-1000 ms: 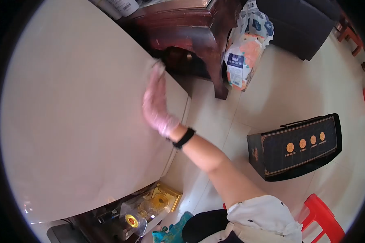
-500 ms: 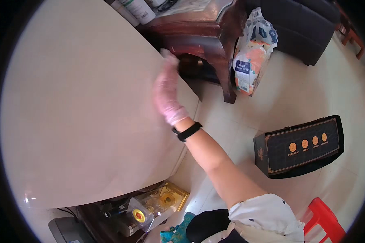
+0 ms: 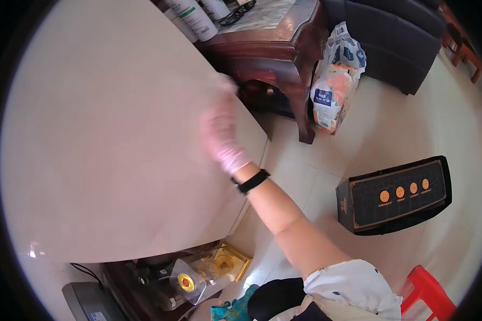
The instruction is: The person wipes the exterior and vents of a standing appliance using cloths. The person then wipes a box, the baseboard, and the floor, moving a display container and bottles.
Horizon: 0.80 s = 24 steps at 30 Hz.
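Observation:
My right hand [image 3: 219,125], in a thin pink glove with a black band [image 3: 250,181] on the wrist, reaches up against or just over a large pale smooth panel [image 3: 107,139]. It is close to the panel's right edge. Motion smears the fingers, and something whitish shows at their tips, too blurred to name. Whether the hand is open or closed I cannot make out. My left hand is out of view.
Beyond the panel's edge stands a dark wooden table [image 3: 284,59] with white bottles [image 3: 193,18]. A plastic-wrapped pack [image 3: 334,91] and a black box [image 3: 396,195] are on the floor. A red stool [image 3: 426,291] is lower right; a gold ornament [image 3: 227,265] sits below the panel.
The view has shifted slightly, showing more of the tabletop bottles. My right hand stays near the panel's right edge, still blurred by motion.

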Each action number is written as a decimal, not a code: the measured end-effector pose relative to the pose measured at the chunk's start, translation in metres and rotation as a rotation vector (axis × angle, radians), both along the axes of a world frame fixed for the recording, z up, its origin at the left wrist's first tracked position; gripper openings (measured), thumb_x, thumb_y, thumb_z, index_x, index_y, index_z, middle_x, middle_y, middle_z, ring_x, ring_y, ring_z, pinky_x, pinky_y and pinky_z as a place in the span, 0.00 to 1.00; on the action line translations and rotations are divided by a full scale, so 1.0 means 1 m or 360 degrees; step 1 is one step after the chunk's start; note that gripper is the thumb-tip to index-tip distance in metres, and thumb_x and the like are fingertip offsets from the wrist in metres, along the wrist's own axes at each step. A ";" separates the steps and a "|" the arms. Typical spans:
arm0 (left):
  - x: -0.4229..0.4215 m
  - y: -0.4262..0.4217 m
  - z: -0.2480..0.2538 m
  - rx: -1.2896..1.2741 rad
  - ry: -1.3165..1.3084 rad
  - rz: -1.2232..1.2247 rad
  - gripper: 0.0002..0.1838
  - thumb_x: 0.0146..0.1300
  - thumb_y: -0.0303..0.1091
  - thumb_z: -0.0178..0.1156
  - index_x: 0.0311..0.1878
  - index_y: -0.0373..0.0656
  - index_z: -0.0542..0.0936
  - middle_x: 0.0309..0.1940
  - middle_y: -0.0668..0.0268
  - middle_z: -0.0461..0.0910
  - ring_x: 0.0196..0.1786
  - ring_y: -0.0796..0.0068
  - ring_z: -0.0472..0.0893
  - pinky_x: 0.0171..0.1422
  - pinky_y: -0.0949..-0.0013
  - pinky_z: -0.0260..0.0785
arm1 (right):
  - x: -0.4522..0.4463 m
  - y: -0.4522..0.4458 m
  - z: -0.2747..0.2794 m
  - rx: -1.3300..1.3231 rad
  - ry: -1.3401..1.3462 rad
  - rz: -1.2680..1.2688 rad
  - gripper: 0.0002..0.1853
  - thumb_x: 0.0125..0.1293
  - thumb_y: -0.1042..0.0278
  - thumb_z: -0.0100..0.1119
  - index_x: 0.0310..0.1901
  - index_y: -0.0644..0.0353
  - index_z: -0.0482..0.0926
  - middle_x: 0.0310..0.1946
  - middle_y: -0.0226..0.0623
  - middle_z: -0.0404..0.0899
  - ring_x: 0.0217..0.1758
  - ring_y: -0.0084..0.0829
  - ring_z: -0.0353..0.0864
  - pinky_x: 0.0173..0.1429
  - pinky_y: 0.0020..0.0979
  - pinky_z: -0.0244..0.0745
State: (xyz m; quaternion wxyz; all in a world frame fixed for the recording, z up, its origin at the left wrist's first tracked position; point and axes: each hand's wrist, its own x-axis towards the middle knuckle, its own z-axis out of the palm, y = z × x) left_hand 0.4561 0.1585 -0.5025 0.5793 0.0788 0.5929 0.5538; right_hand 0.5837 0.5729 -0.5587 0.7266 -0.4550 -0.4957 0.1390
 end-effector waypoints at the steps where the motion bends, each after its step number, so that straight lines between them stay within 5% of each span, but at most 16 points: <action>1: 0.000 -0.001 -0.001 0.0007 -0.0012 -0.0001 0.32 0.52 0.33 0.63 0.61 0.36 0.69 0.59 0.59 0.71 0.63 0.66 0.68 0.71 0.54 0.55 | 0.022 -0.005 -0.020 -0.0461 0.0501 0.0230 0.29 0.74 0.57 0.32 0.71 0.64 0.50 0.73 0.48 0.49 0.77 0.41 0.44 0.77 0.41 0.41; 3: -0.001 -0.003 -0.004 0.0029 -0.0029 -0.0013 0.32 0.52 0.33 0.63 0.61 0.36 0.69 0.59 0.59 0.71 0.63 0.66 0.68 0.71 0.54 0.55 | 0.004 0.043 -0.144 -0.0789 0.0736 -0.0095 0.28 0.74 0.56 0.31 0.69 0.65 0.54 0.71 0.48 0.53 0.76 0.42 0.47 0.77 0.38 0.42; 6: -0.002 -0.008 -0.004 0.0057 -0.0032 -0.0036 0.32 0.52 0.33 0.63 0.61 0.36 0.68 0.59 0.59 0.71 0.64 0.66 0.68 0.71 0.54 0.55 | -0.001 0.051 -0.105 -0.0539 0.0663 -0.0105 0.27 0.73 0.58 0.33 0.68 0.65 0.55 0.68 0.47 0.57 0.74 0.41 0.51 0.75 0.41 0.44; 10: -0.003 -0.012 -0.003 0.0055 -0.0017 -0.0061 0.32 0.51 0.33 0.63 0.62 0.36 0.68 0.59 0.59 0.71 0.64 0.65 0.68 0.71 0.54 0.55 | 0.010 -0.005 0.132 0.0689 -0.0054 -0.0063 0.31 0.70 0.60 0.37 0.71 0.65 0.49 0.68 0.48 0.56 0.73 0.47 0.51 0.75 0.46 0.42; 11: -0.003 -0.013 -0.003 0.0054 -0.0020 -0.0064 0.33 0.51 0.33 0.63 0.62 0.36 0.68 0.59 0.59 0.71 0.64 0.65 0.68 0.71 0.54 0.55 | 0.004 -0.020 0.170 0.0531 -0.0241 -0.0035 0.34 0.69 0.57 0.40 0.72 0.65 0.45 0.70 0.48 0.53 0.74 0.48 0.50 0.75 0.48 0.41; 14: -0.002 -0.015 -0.004 0.0054 -0.0018 -0.0064 0.33 0.51 0.33 0.63 0.62 0.36 0.68 0.59 0.59 0.70 0.64 0.65 0.68 0.72 0.54 0.55 | -0.022 -0.078 0.188 0.0946 -0.0563 0.0577 0.37 0.68 0.53 0.42 0.72 0.63 0.46 0.71 0.47 0.50 0.75 0.48 0.49 0.76 0.50 0.41; 17: -0.005 -0.020 -0.004 0.0074 -0.0025 -0.0070 0.33 0.51 0.33 0.63 0.62 0.36 0.68 0.60 0.59 0.70 0.64 0.65 0.68 0.72 0.54 0.55 | -0.048 -0.110 0.123 0.1206 -0.1172 0.1341 0.39 0.65 0.46 0.44 0.71 0.61 0.49 0.71 0.45 0.54 0.74 0.47 0.52 0.77 0.48 0.45; 19: -0.008 -0.019 -0.002 0.0090 -0.0012 -0.0113 0.33 0.51 0.33 0.63 0.62 0.36 0.68 0.60 0.59 0.70 0.64 0.65 0.68 0.72 0.54 0.55 | -0.019 -0.087 0.121 0.1254 -0.1175 0.0881 0.38 0.64 0.46 0.47 0.71 0.58 0.53 0.70 0.45 0.54 0.72 0.45 0.58 0.75 0.46 0.50; 20: -0.010 -0.023 -0.005 0.0105 -0.0019 -0.0130 0.33 0.51 0.33 0.63 0.62 0.36 0.68 0.60 0.59 0.70 0.64 0.65 0.68 0.72 0.54 0.55 | -0.018 -0.062 0.128 0.0648 -0.1195 0.0498 0.36 0.66 0.48 0.44 0.70 0.62 0.52 0.70 0.49 0.53 0.69 0.47 0.61 0.72 0.46 0.58; 21: -0.010 -0.028 -0.008 0.0108 -0.0029 -0.0141 0.33 0.51 0.33 0.63 0.63 0.36 0.68 0.60 0.59 0.70 0.64 0.65 0.68 0.72 0.54 0.54 | -0.006 -0.033 0.148 0.0679 -0.1185 0.0518 0.36 0.66 0.48 0.44 0.70 0.62 0.52 0.70 0.49 0.53 0.69 0.47 0.61 0.72 0.46 0.58; 24: -0.012 -0.034 -0.014 0.0143 -0.0042 -0.0198 0.34 0.51 0.33 0.64 0.63 0.36 0.68 0.60 0.59 0.70 0.64 0.65 0.67 0.72 0.54 0.54 | 0.028 0.040 0.219 0.0376 0.0268 -0.0146 0.24 0.70 0.55 0.44 0.57 0.66 0.73 0.58 0.46 0.74 0.67 0.39 0.68 0.72 0.40 0.57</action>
